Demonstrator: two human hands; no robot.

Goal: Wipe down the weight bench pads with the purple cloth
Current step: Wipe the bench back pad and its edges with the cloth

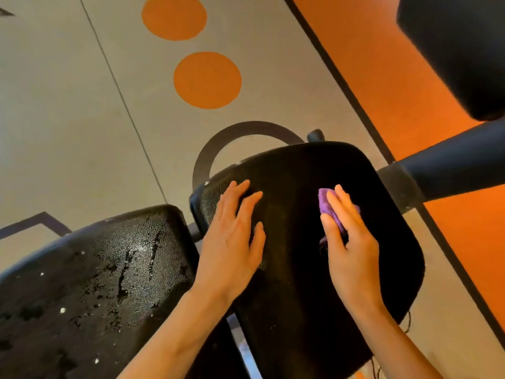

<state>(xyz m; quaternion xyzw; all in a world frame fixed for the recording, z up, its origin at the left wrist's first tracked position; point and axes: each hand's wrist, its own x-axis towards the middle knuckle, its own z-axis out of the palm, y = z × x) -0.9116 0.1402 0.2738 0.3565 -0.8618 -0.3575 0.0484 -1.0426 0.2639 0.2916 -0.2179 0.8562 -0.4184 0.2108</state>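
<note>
Below, grey floor (82, 119), orange circles (207, 80).

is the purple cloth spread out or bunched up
Bunched up: the purple cloth is a small wad under the right hand, only edges showing.

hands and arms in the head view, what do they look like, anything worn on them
Both are bare. The left hand and right hand show no gloves, rings, watch or bands, and both forearms are uncovered as far as the bottom edge of the frame, with no sleeve in sight. The nails look short and unpainted. No markings show on either arm.
</note>
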